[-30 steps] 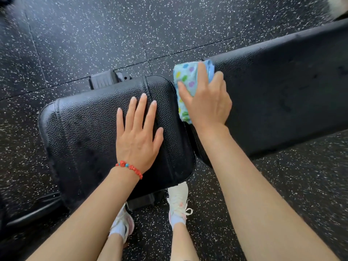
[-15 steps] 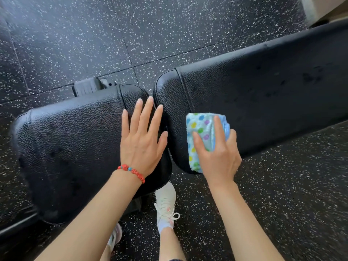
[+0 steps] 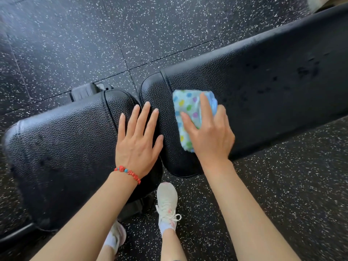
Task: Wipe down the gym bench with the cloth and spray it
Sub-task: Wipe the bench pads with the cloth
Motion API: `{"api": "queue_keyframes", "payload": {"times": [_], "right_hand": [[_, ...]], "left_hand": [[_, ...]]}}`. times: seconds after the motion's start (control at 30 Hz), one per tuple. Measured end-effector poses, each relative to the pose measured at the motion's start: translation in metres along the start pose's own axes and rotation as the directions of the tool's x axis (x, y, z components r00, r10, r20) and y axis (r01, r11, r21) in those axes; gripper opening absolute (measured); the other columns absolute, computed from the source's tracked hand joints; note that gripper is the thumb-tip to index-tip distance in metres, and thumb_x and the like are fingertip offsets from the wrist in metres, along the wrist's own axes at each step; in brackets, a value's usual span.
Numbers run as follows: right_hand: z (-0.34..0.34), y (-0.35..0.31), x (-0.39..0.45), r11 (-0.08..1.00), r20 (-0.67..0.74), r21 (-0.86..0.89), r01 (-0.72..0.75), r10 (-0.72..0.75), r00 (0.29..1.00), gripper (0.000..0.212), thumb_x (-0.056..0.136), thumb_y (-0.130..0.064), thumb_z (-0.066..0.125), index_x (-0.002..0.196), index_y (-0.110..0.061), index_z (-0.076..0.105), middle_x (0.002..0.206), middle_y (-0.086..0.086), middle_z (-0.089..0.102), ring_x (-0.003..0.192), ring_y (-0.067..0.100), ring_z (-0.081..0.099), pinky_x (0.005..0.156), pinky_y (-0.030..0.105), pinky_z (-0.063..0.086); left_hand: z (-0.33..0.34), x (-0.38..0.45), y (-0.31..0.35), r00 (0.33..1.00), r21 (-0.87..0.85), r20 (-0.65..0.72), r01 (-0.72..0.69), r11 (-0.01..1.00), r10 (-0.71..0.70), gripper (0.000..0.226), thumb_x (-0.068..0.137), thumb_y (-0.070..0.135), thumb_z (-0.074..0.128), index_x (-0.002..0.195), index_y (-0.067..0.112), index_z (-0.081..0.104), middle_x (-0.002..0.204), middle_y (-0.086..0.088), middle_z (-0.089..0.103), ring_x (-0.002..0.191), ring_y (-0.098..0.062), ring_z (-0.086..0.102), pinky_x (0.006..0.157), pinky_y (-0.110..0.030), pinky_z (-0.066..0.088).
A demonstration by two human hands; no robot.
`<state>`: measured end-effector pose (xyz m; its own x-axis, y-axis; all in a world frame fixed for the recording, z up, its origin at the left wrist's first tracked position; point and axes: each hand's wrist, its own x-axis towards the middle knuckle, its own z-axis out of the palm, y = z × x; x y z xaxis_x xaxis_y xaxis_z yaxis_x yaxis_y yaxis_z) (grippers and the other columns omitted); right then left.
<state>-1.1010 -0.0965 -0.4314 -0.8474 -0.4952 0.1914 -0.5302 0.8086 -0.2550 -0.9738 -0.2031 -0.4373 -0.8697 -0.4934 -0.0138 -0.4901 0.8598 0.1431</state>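
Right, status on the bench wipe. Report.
Left hand flat on seat pad, bracing. Right hand pressing spotted cloth on long back pad. No spray bottle in view. Nothing blocking.

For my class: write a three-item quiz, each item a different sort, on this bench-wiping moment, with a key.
1. True or false: the left hand holds the cloth.
2. Which pad does the cloth lie on? A) the short seat pad B) the long back pad
3. Fill in: the bracelet is on the ___ wrist.

Key: 1 false, the right hand presses it; 2 B; 3 left.
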Motion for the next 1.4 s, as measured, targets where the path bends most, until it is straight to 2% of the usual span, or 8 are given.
{"api": "queue_keyframes", "payload": {"times": [0.23, 0.47, 0.7, 0.97, 1.03, 1.17, 1.27, 1.4], "right_hand": [[-0.023, 0.04, -0.028, 0.999, 0.105, -0.018, -0.036, 0.038, 0.994, 0.056, 0.079, -0.053, 0.05, 0.115, -0.011, 0.063, 0.074, 0.013, 0.05, 0.054, 0.025, 0.05, 0.041, 0.023, 0.034], [-0.006, 0.017, 0.035, 0.996, 0.083, 0.027, -0.09, 0.088, 0.993, 0.059, 0.079, -0.054, 0.053, 0.122, -0.013, 0.056, 0.087, 0.018, 0.055, 0.07, 0.034, 0.056, 0.051, 0.028, 0.032], [-0.015, 0.027, -0.011, 0.983, 0.044, 0.031, -0.18, 0.178, 0.983, 0.064, 0.078, -0.06, 0.045, 0.124, -0.016, 0.056, 0.084, 0.014, 0.053, 0.069, 0.03, 0.056, 0.051, 0.026, 0.032], [-0.02, 0.039, -0.018, 0.994, 0.067, -0.001, -0.107, 0.107, 0.992, 0.063, 0.077, -0.058, 0.044, 0.119, -0.015, 0.059, 0.083, 0.016, 0.054, 0.064, 0.031, 0.056, 0.05, 0.026, 0.031], [-0.013, 0.037, 0.003, 0.997, 0.031, -0.016, -0.077, 0.078, 0.996, 0.062, 0.079, -0.058, 0.045, 0.122, -0.016, 0.057, 0.088, 0.017, 0.055, 0.07, 0.032, 0.057, 0.052, 0.027, 0.031], [-0.002, 0.034, 0.069, 0.998, 0.11, -0.005, -0.068, 0.069, 0.992, 0.062, 0.086, -0.057, 0.046, 0.135, -0.019, 0.043, 0.11, 0.016, 0.051, 0.096, 0.033, 0.054, 0.064, 0.035, 0.038], [0.001, 0.04, 0.08, 1.0, 0.077, 0.016, 0.026, -0.027, 0.997, 0.059, 0.085, -0.055, 0.049, 0.129, -0.016, 0.05, 0.099, 0.017, 0.054, 0.085, 0.033, 0.056, 0.056, 0.031, 0.034], [-0.017, 0.086, 0.028, 0.993, 0.008, -0.008, 0.12, -0.12, 0.993, 0.055, 0.081, -0.054, 0.051, 0.114, -0.012, 0.063, 0.075, 0.013, 0.054, 0.059, 0.026, 0.054, 0.041, 0.026, 0.038]], "left_hand": [[-0.001, -0.001, 0.0, 1.0, 0.005, 0.012, 0.008, 1.0, -0.008, 0.056, 0.091, 0.037, 0.036, 0.141, 0.011, 0.037, 0.149, -0.011, 0.033, 0.137, -0.031, 0.03, 0.113, -0.05, 0.015], [0.002, -0.001, 0.0, 1.0, -0.007, -0.009, 0.0, 1.0, 0.0, 0.056, 0.091, 0.036, 0.036, 0.14, 0.01, 0.038, 0.148, -0.012, 0.035, 0.136, -0.031, 0.031, 0.112, -0.051, 0.016], [0.003, -0.003, -0.001, 0.999, -0.017, -0.031, -0.013, 1.0, 0.013, 0.056, 0.092, 0.037, 0.035, 0.14, 0.009, 0.038, 0.147, -0.013, 0.036, 0.136, -0.032, 0.031, 0.112, -0.052, 0.017], [-0.001, 0.0, 0.025, 0.995, -0.081, -0.096, -0.006, 0.997, -0.002, 0.054, 0.089, 0.03, 0.04, 0.136, 0.005, 0.042, 0.145, -0.017, 0.038, 0.136, -0.034, 0.03, 0.111, -0.051, 0.018], [0.0, 0.005, 0.04, 0.994, -0.11, -0.102, -0.051, 0.993, 0.04, 0.054, 0.088, 0.03, 0.041, 0.135, 0.004, 0.044, 0.145, -0.016, 0.039, 0.135, -0.034, 0.031, 0.111, -0.049, 0.02], [0.009, 0.023, 0.062, 0.996, -0.129, -0.085, -0.044, 0.991, 0.033, 0.055, 0.088, 0.031, 0.04, 0.136, 0.003, 0.044, 0.145, -0.017, 0.038, 0.135, -0.034, 0.03, 0.111, -0.049, 0.022], [0.015, 0.036, 0.071, 0.997, -0.128, -0.074, -0.004, 0.992, -0.006, 0.056, 0.09, 0.033, 0.038, 0.138, 0.004, 0.042, 0.147, -0.015, 0.036, 0.137, -0.033, 0.028, 0.112, -0.047, 0.018], [0.018, 0.037, 0.077, 0.997, -0.105, -0.064, 0.032, 0.994, -0.039, 0.055, 0.092, 0.034, 0.038, 0.139, 0.006, 0.039, 0.149, -0.013, 0.033, 0.138, -0.031, 0.024, 0.113, -0.045, 0.013]]}}
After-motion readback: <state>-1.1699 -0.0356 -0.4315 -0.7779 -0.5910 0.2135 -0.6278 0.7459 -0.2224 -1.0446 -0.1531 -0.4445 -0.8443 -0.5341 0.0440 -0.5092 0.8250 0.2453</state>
